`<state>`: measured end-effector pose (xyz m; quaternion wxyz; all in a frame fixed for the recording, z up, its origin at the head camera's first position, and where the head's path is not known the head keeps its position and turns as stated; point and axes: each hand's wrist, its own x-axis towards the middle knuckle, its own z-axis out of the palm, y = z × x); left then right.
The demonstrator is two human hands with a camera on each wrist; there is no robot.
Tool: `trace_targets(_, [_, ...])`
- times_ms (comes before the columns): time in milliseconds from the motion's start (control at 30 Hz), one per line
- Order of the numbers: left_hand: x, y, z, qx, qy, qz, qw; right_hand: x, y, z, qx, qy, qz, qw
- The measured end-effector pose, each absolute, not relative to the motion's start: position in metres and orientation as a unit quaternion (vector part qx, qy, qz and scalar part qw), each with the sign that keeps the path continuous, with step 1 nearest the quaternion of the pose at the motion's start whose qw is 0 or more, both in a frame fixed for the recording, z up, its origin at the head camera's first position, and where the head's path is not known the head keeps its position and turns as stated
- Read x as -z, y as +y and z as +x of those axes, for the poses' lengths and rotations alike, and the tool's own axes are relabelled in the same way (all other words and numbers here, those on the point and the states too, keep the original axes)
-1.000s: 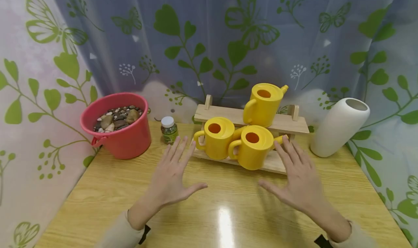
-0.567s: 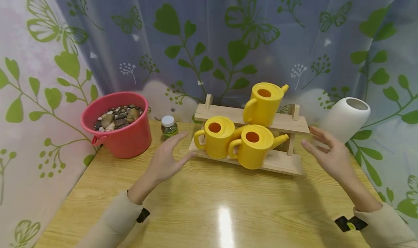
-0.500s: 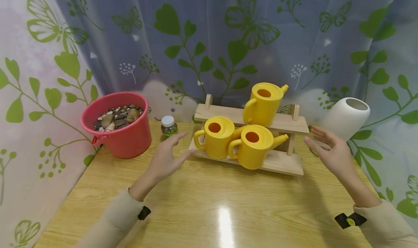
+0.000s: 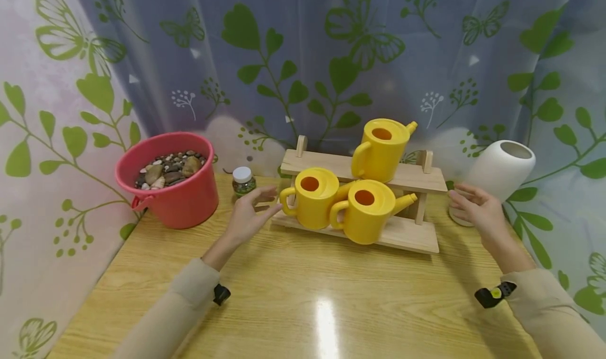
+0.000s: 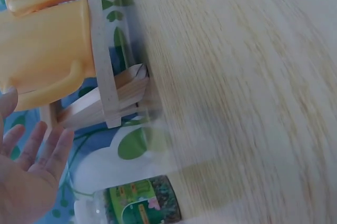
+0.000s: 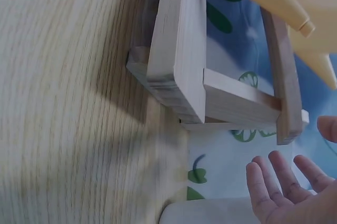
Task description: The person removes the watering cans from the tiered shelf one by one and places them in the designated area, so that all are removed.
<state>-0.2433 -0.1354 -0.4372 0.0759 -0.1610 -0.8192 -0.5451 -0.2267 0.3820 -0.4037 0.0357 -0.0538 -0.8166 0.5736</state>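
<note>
A two-tier wooden shelf (image 4: 416, 236) carries three yellow watering cans. One watering can (image 4: 385, 156) stands on the upper board; the left watering can (image 4: 314, 206) and the front watering can (image 4: 366, 225) stand on the lower one. By the shelf's left end is my left hand (image 4: 246, 216), its fingers loosely bent and nothing in its grasp, close to the left can's handle. My right hand (image 4: 482, 214) hovers off the shelf's right end, partly covering the white vase. Thumb and fingers (image 6: 284, 174) stand apart from the wood in the right wrist view.
A pink bucket (image 4: 196, 206) of stones stands at the left. Behind my left hand is a small white-capped jar (image 4: 243, 175), its green label (image 5: 139, 203) visible in the left wrist view. The white vase (image 4: 502, 167) leans at the right, near the curtain.
Both hands have gone from spread in front of the cans to the shelf's two ends. Over the last half second they drew slightly closer to it, fingers bending a little. Cans and shelf stayed put.
</note>
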Motion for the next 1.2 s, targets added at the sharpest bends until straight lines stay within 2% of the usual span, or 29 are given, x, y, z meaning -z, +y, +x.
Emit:
trace_targets(400, [0.443, -0.123, -0.257, 0.564, -0.808, -0.153, 0.071, 0.409, 0.386, -0.246, -0.626, -0.777, -0.07, -0.011])
trace_targets(733, [0.44, -0.124, -0.257, 0.552, -0.812, -0.175, 0.065, 0.409, 0.387, -0.246, -0.656, -0.753, -0.058, -0.013])
trace_targets(1033, [0.438, -0.146, -0.226, 0.568, -0.807, -0.154, 0.043, 0.408, 0.384, -0.246, -0.658, -0.751, -0.058, -0.016])
trace_targets(1200, [0.436, -0.17, -0.202, 0.57, -0.806, -0.143, 0.07, 0.408, 0.384, -0.245, -0.658, -0.75, -0.058, -0.014])
